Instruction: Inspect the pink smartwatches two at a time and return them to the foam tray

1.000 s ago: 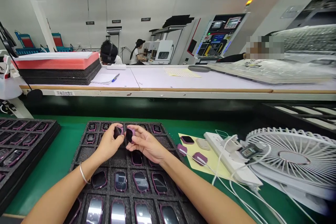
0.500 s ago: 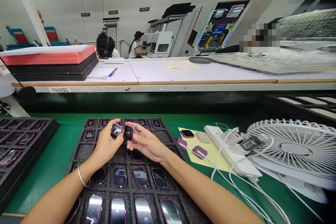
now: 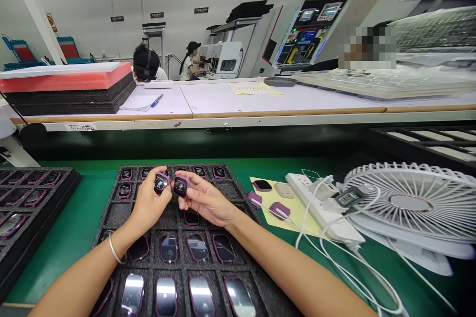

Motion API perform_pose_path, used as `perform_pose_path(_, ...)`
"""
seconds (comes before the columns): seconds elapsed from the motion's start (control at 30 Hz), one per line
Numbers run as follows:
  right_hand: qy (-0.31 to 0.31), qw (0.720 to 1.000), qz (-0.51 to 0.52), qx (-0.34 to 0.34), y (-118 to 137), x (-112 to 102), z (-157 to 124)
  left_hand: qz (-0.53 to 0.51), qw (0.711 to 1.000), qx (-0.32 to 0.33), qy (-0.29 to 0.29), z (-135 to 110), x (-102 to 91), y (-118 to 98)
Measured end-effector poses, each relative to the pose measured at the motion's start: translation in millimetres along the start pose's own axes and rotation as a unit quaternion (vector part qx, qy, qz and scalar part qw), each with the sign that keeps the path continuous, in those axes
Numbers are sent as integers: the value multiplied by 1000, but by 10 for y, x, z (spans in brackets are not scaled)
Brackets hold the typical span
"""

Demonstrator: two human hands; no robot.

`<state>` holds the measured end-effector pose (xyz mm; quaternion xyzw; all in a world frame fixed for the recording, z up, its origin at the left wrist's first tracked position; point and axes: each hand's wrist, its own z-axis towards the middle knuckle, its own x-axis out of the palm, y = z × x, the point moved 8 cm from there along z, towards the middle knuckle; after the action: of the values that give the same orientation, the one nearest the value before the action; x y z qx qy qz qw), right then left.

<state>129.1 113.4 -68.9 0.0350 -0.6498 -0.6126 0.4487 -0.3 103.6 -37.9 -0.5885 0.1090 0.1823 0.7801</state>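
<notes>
Left hand [image 3: 148, 203] pinches a purple watch [image 3: 161, 184], right hand [image 3: 208, 203] pinches a second watch [image 3: 181, 186] (both lit, I see), tray [image 3: 117, 214] beneath

"What does the person wear?"
"A slim bracelet [image 3: 112, 248], pale and silvery, around the left wrist [image 3: 125, 236]."
"Is it patterned?"
"It looks smooth and plain, a single rounded band with a soft shine; any fine engraving is too small to tell."
"And higher up?"
"The left forearm [image 3: 80, 275] and the right forearm [image 3: 284, 260] are both bare along all the length that shows."
"Lower down?"
"Bare too, the left hand [image 3: 148, 204] and the right hand [image 3: 206, 200] alike."
</notes>
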Motion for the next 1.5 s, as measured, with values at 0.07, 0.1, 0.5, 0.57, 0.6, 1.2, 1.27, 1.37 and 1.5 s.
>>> perform_pose_path(0.07,4,1000,0,1,1,10,-6,-8,1000,-1,1,1,6,9)
perform_pose_path(0.1,6,1000,-1,2,-1,14,-9,-9,1000,-3,2,0,10,15)
perform_pose_path(0.5,-7,1000,-3,-7,21,-25,6,-50,999,-11,-15,9,0,46)
perform_pose_path(0.57,-7,1000,-3,-7,20,-30,5,-51,999,-10,-15,9,3,50)
perform_pose_path(0.6,-7,1000,-3,-6,19,-30,4,-50,999,-9,-14,8,7,53)
perform_pose_path(1.2,1,1000,2,-7,33,16,-27,-37,999,-10,2,-18,27,41)
perform_pose_path(1.27,4,1000,5,-9,38,18,-28,-32,999,-6,1,-20,25,31)
perform_pose_path(1.37,10,1000,9,-10,37,18,-25,-31,999,-5,0,-20,29,34)
perform_pose_path(1.5,13,1000,6,-5,29,21,-24,-34,999,-6,-1,-19,30,41)
